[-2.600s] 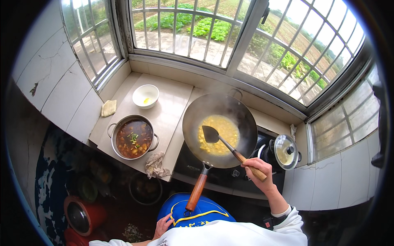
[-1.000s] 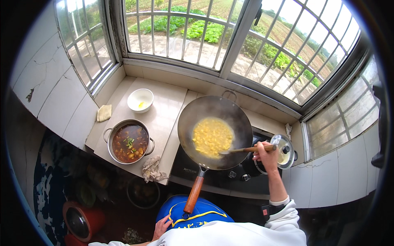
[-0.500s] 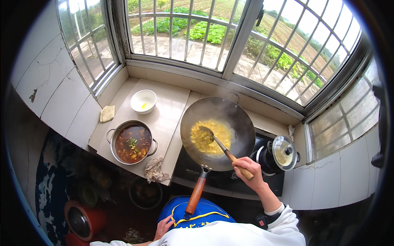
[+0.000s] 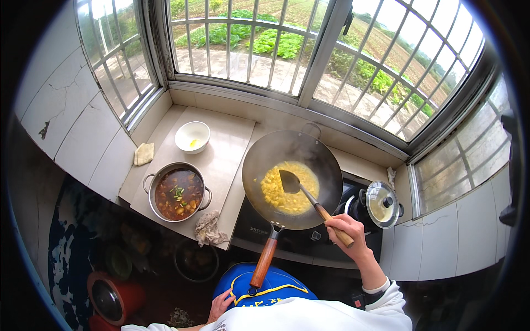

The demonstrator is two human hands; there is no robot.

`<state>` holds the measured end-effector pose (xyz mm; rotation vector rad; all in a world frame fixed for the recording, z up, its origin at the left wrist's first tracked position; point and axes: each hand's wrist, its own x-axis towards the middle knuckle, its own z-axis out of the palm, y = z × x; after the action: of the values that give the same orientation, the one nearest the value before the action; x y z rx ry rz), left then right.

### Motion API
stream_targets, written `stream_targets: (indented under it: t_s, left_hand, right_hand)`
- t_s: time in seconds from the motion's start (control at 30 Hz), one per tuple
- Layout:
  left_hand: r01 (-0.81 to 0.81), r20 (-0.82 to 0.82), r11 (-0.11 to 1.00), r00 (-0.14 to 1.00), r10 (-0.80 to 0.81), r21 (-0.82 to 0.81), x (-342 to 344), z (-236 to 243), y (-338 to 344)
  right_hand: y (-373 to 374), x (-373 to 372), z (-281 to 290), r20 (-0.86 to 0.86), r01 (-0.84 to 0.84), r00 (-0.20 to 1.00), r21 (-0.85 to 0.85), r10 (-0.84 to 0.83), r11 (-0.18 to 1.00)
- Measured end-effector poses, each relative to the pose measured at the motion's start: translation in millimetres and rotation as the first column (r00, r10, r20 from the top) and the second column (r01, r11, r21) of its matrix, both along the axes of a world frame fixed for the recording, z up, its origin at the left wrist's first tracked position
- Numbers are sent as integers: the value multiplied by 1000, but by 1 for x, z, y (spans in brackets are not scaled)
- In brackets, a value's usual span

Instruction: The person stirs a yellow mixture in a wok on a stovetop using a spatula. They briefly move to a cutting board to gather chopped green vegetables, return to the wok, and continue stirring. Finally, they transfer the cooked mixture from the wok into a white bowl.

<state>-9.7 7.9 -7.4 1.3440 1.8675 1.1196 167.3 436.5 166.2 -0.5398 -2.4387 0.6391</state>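
Note:
My right hand [image 4: 346, 234] grips the wooden handle of a metal spatula [image 4: 290, 182], whose blade is over the yellow chopped food [image 4: 273, 198] in a large steaming wok [image 4: 254, 160]. The wok stands on a black stove [image 4: 248, 231], its long wooden handle [image 4: 264, 260] pointing toward me. My left hand [image 4: 221, 303] rests low on the blue, yellow-trimmed apron [image 4: 232, 276] with its fingers loosely stretched out, holding nothing.
Left on the tiled counter [image 4: 229, 146] are a white bowl [image 4: 192, 132], a steel pot of brown stew [image 4: 168, 196], a folded cloth [image 4: 144, 153] and crumpled rag [image 4: 210, 229]. Right stands a glass-lidded pot [image 4: 381, 207]. A red container [image 4: 124, 292] sits below; barred windows [image 4: 243, 49] enclose the counter.
My right hand keeps moving the spatula about in the wok; since half a second ago its blade has shifted rightward and my hand slightly right and down. My left hand stays put.

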Motion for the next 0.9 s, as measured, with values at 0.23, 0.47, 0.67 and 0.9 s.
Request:
stream_targets:
  t_s: [0.23,0.47,0.67,0.9]
  left_hand:
    - [9,-1,1000,1000,-9,-20,-1,1,-3]
    - [-1,1,998,1000,1,-57,1,2,-7]
    - [6,-3,999,1000,-6,-35,0,-5,-6]
    - [11,0,999,1000,-11,-48,1,6,-4]
  right_hand:
    - [-10,3,-1,-19,17,1000,-117,-19,993]
    - [-16,8,14,38,-22,999,-1,22,1000]
    - [-21,7,11,53,-92,994,-19,93,996]
    - [-19,8,9,-6,-67,998,-113,67,991]
